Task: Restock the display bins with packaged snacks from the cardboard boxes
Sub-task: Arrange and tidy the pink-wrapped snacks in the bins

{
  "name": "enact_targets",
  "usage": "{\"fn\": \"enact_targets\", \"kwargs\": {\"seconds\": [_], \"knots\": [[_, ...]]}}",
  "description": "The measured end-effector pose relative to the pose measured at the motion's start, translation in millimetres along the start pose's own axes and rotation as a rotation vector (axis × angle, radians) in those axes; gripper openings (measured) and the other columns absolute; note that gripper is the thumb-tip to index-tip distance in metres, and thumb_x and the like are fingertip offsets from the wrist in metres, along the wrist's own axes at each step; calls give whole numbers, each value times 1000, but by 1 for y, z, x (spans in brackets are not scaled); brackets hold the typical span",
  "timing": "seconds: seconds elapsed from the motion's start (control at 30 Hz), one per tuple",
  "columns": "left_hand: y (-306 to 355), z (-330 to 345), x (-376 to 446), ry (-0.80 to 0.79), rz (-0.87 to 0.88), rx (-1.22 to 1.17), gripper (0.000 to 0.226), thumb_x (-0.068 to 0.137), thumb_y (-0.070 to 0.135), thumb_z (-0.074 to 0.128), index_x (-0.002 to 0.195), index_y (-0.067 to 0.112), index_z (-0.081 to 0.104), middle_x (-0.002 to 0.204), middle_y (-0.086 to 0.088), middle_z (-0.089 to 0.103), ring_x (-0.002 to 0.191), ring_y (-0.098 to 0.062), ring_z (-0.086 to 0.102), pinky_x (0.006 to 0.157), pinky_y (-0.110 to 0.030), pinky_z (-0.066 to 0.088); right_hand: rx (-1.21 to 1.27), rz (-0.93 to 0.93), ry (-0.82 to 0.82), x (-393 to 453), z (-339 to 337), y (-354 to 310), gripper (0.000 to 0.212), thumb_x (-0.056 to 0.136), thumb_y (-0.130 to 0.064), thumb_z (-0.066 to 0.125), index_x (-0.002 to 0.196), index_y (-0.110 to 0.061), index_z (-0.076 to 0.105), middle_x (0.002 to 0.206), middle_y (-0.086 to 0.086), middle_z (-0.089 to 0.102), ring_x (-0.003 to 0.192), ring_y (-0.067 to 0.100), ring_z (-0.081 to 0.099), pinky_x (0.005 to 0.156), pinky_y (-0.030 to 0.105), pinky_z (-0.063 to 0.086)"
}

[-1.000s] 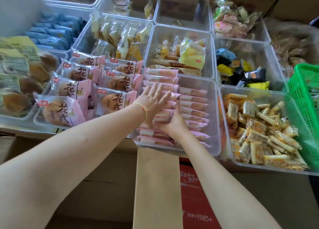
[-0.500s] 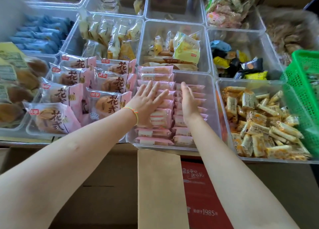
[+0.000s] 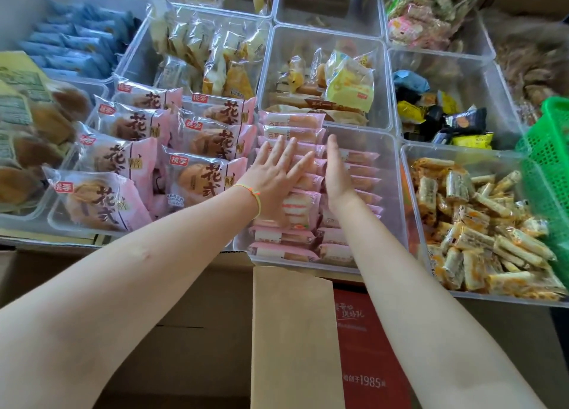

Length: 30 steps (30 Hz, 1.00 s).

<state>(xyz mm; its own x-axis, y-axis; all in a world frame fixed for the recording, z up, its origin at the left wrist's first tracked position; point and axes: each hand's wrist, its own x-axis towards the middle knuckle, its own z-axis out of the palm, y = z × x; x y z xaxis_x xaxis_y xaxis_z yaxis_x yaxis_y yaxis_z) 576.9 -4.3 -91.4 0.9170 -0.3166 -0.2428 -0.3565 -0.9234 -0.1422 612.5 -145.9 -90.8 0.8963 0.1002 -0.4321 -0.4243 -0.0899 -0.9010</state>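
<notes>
Clear plastic display bins crowd the shelf edge to edge, and the one being filled, the centre bin (image 3: 391, 193), sits at twelve o'clock from the open cardboard box (image 3: 292, 331). Its pink snack packs (image 3: 295, 122) lie in two stacked columns. The left hand (image 3: 274, 177) rests flat on the left column, fingers straight and spread; the right hand (image 3: 337, 174) stands on edge between the columns, fingers straight, gripping nothing. To do this well, I would press lightly and square the rows without crushing the soft cakes. Free room lies at three o'clock inside the bin, along its right wall. At nine o'clock the large pink bun packs (image 3: 203, 174) overhang the rim, so sideways room there is tight.
</notes>
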Motion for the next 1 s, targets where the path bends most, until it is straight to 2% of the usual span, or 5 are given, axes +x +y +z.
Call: {"fn": "enact_targets", "kwargs": {"seconds": [0.33,0.43,0.53,0.73,1.0], "knots": [[4,-2,0,6,-41,29,141,64,74,70,152,18,-24,160,-25,-18,146,-47,-15,119,-60,-3,-129,34,-47,12,2,-15,80,86,-82,30,145,-30,49,148,-4,48,136,17,45,114,42,35],[4,-2,-1,-4,-26,30,141,63,74,71,152,18,-24,160,-24,-19,146,-47,-15,119,-60,-4,-376,-130,194,16,-15,-35,42,102,-37,39,135,-18,55,122,-6,56,108,9,55,90,15,36],[4,0,0,-9,-26,28,143,62,76,70,152,19,-25,160,-24,-19,146,-47,-15,119,-61,-2,-729,-451,197,31,-11,-50,46,99,-9,38,143,-13,49,146,3,48,133,17,45,111,21,33],[3,2,1,-18,-32,67,140,64,80,66,153,15,-20,159,-25,-20,146,-47,-17,119,-60,-1,-1346,-468,-53,54,7,-42,51,106,-35,29,155,-19,28,164,0,22,153,21,6,122,44,6],[4,0,-2,-3,-119,43,131,66,80,64,153,30,-20,158,-27,-22,144,-53,-13,114,-69,2,-1330,-355,29,48,9,-28,54,106,-42,22,157,-22,26,164,-2,20,152,20,11,121,47,10]]}}
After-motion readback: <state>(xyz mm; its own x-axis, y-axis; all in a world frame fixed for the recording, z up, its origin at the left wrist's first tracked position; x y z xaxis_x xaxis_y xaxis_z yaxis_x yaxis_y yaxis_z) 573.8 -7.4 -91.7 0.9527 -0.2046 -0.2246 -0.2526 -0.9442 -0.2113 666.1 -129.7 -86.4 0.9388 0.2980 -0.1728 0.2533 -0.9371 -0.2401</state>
